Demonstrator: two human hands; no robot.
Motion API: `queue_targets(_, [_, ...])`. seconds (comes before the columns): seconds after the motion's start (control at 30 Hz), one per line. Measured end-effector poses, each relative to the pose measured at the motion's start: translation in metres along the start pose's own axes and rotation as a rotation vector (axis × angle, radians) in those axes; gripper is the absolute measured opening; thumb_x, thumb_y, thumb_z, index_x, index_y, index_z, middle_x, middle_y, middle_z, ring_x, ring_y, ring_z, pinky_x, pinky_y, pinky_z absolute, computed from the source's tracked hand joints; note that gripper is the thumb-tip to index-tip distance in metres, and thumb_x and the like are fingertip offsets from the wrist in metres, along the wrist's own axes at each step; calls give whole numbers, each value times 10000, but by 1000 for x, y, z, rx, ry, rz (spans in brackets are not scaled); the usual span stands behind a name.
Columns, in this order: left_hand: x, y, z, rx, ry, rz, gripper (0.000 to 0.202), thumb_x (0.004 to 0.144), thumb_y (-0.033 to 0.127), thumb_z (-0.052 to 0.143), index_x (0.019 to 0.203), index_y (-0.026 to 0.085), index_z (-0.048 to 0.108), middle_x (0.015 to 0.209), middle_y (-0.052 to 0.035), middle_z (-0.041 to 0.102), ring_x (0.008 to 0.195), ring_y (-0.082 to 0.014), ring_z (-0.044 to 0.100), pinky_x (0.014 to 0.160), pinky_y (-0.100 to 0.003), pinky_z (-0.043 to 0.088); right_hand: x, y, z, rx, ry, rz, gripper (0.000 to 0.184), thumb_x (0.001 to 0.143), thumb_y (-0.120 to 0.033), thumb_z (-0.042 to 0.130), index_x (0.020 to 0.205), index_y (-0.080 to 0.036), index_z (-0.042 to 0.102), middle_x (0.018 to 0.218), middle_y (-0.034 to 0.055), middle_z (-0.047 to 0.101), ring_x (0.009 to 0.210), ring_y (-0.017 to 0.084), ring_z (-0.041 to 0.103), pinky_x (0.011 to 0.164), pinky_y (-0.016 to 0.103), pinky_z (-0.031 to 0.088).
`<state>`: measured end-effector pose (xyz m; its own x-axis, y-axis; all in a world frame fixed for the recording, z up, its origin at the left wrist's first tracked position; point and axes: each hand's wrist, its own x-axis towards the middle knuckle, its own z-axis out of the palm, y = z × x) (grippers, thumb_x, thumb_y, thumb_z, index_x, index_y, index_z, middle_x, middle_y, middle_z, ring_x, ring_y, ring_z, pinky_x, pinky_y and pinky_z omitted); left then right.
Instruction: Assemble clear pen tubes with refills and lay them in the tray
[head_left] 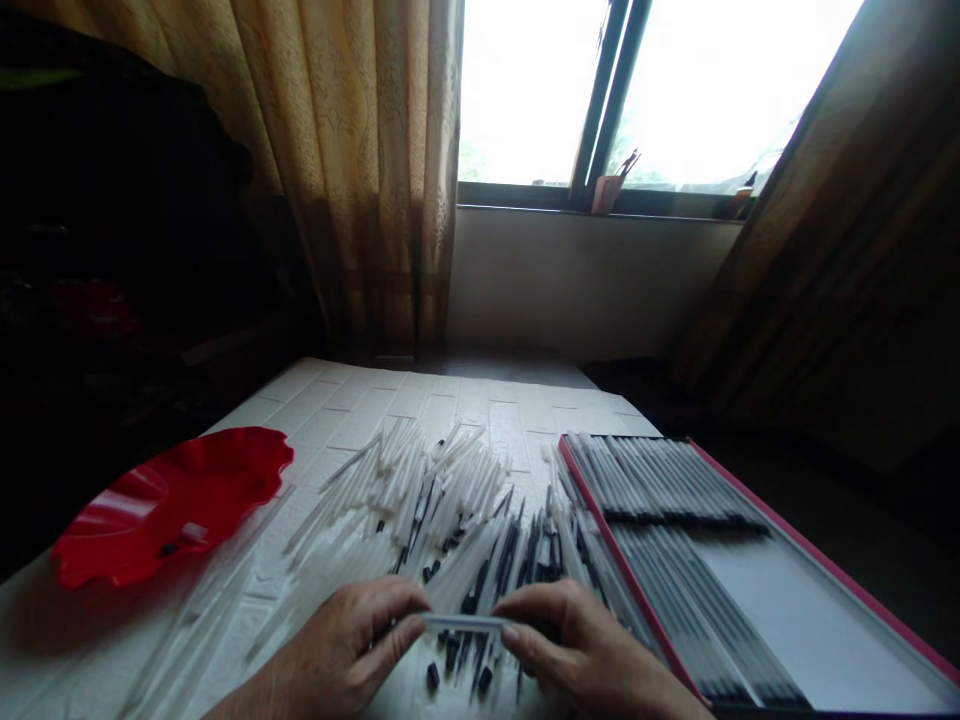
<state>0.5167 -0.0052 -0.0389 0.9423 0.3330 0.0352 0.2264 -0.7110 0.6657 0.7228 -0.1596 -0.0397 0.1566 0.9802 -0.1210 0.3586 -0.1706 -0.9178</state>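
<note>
The left hand (pixel 345 645) and the right hand (pixel 577 645) hold one thin clear tube (pixel 465 623) between them, each pinching one end with thumb and fingers, low over the tabletop (pixel 465 400). Just under and behind the tube lies a loose pile of tubes (pixel 420 490) mixed with small black caps (pixel 433 677). To the right, touching the pile, a pink-rimmed tray (pixel 825 570) carries neat rows of tubes. On the left lies a red wavy plate (pixel 150 510).
</note>
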Motion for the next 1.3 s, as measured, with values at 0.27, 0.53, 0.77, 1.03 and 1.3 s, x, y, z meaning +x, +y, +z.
queue_targets(0.27, [1, -8, 6, 6, -26, -43, 266, 968, 313, 435, 917, 205, 672, 830, -13, 707, 769, -156, 668, 710, -200, 468, 9, 15, 12, -269, -81, -171, 317, 895, -309, 502, 618, -172, 576, 577, -59, 335, 525, 95, 319, 490, 219, 229])
queue_targets(0.53, [2, -6, 7, -46, -20, -80, 265, 951, 330, 455, 895, 214, 686, 829, -12, 717, 770, -164, 670, 725, -205, 480, 11, 23, 15, -270, -73, -199, 338, 914, -330, 477, 616, -183, 540, 583, -58, 348, 524, 97, 344, 499, 226, 239])
queue_targets(0.77, [6, -4, 6, -83, -16, -120, 272, 934, 340, 453, 873, 205, 681, 795, -1, 687, 748, -162, 640, 700, -207, 463, 11, 11, 13, -243, -43, -109, 259, 869, -294, 525, 667, -169, 628, 540, -62, 375, 516, 96, 359, 494, 217, 257])
queue_targets(1.03, [8, -15, 13, -574, -34, -336, 647, 769, 786, 492, 982, 186, 608, 602, 68, 517, 423, -74, 384, 408, -183, 296, 3, -1, 0, 570, 109, 50, 339, 730, -399, 759, 891, -193, 544, 714, 2, 701, 458, 72, 515, 432, 154, 340])
queue_targets(1.3, [9, -13, 13, -691, -46, -253, 674, 756, 837, 461, 898, 190, 581, 610, 41, 568, 413, -69, 424, 403, -177, 315, 11, 2, -2, 605, 276, 37, 462, 645, -539, 819, 831, -151, 650, 611, -23, 657, 413, 41, 454, 404, 147, 248])
